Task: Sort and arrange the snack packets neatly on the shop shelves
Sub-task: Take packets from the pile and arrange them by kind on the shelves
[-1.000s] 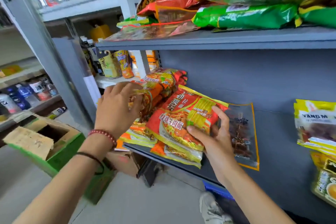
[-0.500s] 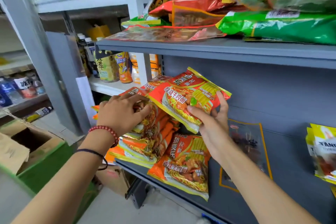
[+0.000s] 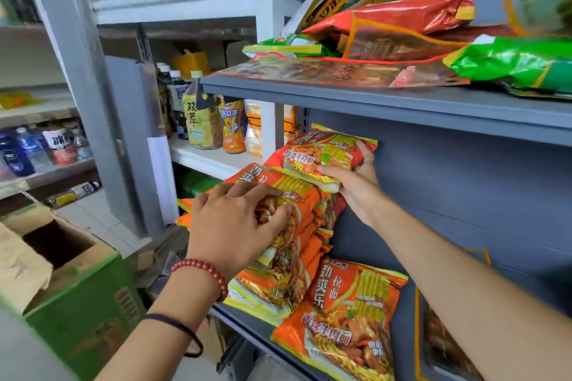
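- Right hand (image 3: 356, 182) pinches one noodle packet (image 3: 322, 155), thumb in front, fingers behind. It sits just above the stack, probably to slot in at the back.
- Left hand (image 3: 235, 219) holds the stack of packets (image 3: 294, 257) below that grip, fingers curled over the tops, likely to stop tipping.
- Loose packet (image 3: 343, 318) lies flat on the shelf (image 3: 247, 323), under the right forearm.
- Clear pouch (image 3: 439, 343) is cut off by arm and frame, contents unreadable.

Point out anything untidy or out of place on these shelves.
The upper grey metal shelf is a jumble: a red foil bag and a green foil bag lie piled askew with a flat clear-fronted packet. Below, one orange noodle packet lies alone, tilted at the front edge.
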